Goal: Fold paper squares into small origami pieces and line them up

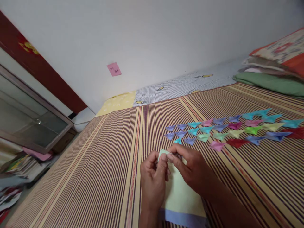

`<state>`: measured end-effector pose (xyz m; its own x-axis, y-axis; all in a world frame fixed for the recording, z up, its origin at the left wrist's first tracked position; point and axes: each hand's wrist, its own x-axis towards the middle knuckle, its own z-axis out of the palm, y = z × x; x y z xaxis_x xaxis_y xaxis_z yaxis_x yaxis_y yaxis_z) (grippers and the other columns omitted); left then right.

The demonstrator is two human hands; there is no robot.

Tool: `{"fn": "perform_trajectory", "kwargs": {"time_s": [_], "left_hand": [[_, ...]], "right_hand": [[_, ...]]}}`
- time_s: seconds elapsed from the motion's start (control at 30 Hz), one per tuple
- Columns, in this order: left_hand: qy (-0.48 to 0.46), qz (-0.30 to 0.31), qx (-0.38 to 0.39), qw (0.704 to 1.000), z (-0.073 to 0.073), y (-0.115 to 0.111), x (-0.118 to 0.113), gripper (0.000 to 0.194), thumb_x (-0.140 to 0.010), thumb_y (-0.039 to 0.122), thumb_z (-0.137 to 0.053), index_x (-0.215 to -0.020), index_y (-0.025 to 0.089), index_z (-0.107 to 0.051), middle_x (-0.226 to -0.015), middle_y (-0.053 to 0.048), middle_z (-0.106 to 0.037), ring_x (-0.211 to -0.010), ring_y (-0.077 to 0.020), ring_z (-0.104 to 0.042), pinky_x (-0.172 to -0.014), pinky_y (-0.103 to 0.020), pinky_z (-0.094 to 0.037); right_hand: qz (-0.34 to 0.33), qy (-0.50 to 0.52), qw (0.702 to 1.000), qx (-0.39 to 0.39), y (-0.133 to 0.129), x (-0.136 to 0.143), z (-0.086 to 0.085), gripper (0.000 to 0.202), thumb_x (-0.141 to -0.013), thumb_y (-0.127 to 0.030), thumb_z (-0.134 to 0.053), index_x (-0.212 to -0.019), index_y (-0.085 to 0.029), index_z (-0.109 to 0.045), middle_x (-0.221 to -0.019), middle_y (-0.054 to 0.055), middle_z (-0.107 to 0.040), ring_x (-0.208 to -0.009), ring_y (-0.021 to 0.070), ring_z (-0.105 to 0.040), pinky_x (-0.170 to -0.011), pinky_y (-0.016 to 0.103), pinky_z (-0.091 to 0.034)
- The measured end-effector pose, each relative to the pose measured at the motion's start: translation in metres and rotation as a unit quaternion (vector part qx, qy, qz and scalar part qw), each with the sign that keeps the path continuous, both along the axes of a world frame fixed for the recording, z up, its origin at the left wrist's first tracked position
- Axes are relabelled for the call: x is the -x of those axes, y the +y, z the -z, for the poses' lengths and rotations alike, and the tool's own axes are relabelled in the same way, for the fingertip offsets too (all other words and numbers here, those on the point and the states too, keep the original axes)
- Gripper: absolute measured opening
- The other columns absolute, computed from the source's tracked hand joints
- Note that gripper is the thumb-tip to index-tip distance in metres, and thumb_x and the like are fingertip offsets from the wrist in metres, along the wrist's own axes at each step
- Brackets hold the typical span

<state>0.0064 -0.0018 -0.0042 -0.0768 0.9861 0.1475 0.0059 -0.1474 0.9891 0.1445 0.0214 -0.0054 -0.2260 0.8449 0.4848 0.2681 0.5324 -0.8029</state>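
Both hands meet over a small folded piece of pale green paper (162,153). My left hand (154,177) pinches its left side between thumb and fingers. From the right, my right hand (190,166) grips the paper's other edge with thumb and forefinger. Much of the paper is hidden by the fingers. Under the hands lies a pale yellow-green sheet (184,196) with a blue-violet strip (182,218) along its near edge. Just beyond the hands, several folded paper figures in many colours, such as a pink one (217,145) and a dark red one (237,142), lie in rows.
A striped bamboo-like mat (99,164) covers the bed. A checked cloth (171,87) runs along the wall, with folded bedding (268,82) at the far right. On the left stand a glass-fronted cabinet (30,110) and stacked papers (23,164). A pink note (114,69) is on the wall.
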Motion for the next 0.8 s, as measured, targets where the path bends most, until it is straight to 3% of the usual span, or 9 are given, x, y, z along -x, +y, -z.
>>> {"fn": "perform_trajectory", "kwargs": {"time_s": [0.27, 0.47, 0.57, 0.67, 0.8], "left_hand": [[-0.009, 0.054, -0.030, 0.998, -0.008, 0.000, -0.003, 0.031, -0.101, 0.031, -0.056, -0.074, 0.017, -0.063, -0.068, -0.002, -0.067, -0.062, -0.0133, -0.061, -0.062, -0.023, -0.047], [0.014, 0.007, -0.039, 0.999, -0.004, 0.001, -0.002, 0.036, -0.101, 0.034, -0.055, -0.069, 0.019, -0.057, -0.057, 0.003, -0.057, -0.053, -0.0117, -0.053, -0.056, -0.022, -0.042], [0.012, 0.014, -0.043, 0.999, -0.008, 0.000, -0.002, 0.033, -0.101, 0.034, -0.057, -0.072, 0.018, -0.061, -0.061, 0.001, -0.063, -0.057, -0.0124, -0.059, -0.059, -0.023, -0.045], [-0.020, 0.022, -0.040, 0.999, -0.015, -0.011, -0.003, 0.021, -0.096, 0.032, -0.064, -0.081, 0.017, -0.065, -0.069, -0.001, -0.070, -0.060, -0.0124, -0.063, -0.061, -0.022, -0.047], [-0.082, 0.031, -0.007, 0.996, -0.020, -0.041, -0.004, 0.017, -0.092, 0.033, -0.070, -0.093, 0.017, -0.065, -0.071, -0.001, -0.072, -0.056, -0.0120, -0.065, -0.057, -0.021, -0.046]], "right_hand": [[-0.086, 0.124, 0.983, 0.102, 0.004, -0.006, -0.002, 0.025, -0.102, -0.028, -0.051, -0.079, -0.021, -0.057, -0.060, -0.004, -0.059, -0.055, 0.0128, -0.058, -0.058, 0.026, -0.045], [0.011, 0.053, 0.998, 0.025, 0.002, -0.002, -0.003, 0.025, -0.100, -0.027, -0.053, -0.076, -0.020, -0.059, -0.065, -0.002, -0.061, -0.061, 0.0141, -0.057, -0.060, 0.027, -0.042], [-0.009, 0.076, 0.996, 0.044, 0.000, -0.001, -0.007, 0.024, -0.099, -0.028, -0.054, -0.078, -0.020, -0.060, -0.062, -0.003, -0.061, -0.059, 0.0141, -0.057, -0.061, 0.027, -0.044], [-0.045, 0.100, 0.991, 0.074, -0.010, -0.005, -0.013, 0.025, -0.100, -0.030, -0.055, -0.078, -0.020, -0.062, -0.065, -0.002, -0.062, -0.062, 0.0143, -0.059, -0.062, 0.027, -0.045], [-0.050, 0.082, 0.991, 0.094, -0.041, -0.012, -0.019, 0.025, -0.099, -0.031, -0.055, -0.079, -0.019, -0.064, -0.068, -0.002, -0.062, -0.065, 0.0149, -0.058, -0.062, 0.027, -0.044]]}}
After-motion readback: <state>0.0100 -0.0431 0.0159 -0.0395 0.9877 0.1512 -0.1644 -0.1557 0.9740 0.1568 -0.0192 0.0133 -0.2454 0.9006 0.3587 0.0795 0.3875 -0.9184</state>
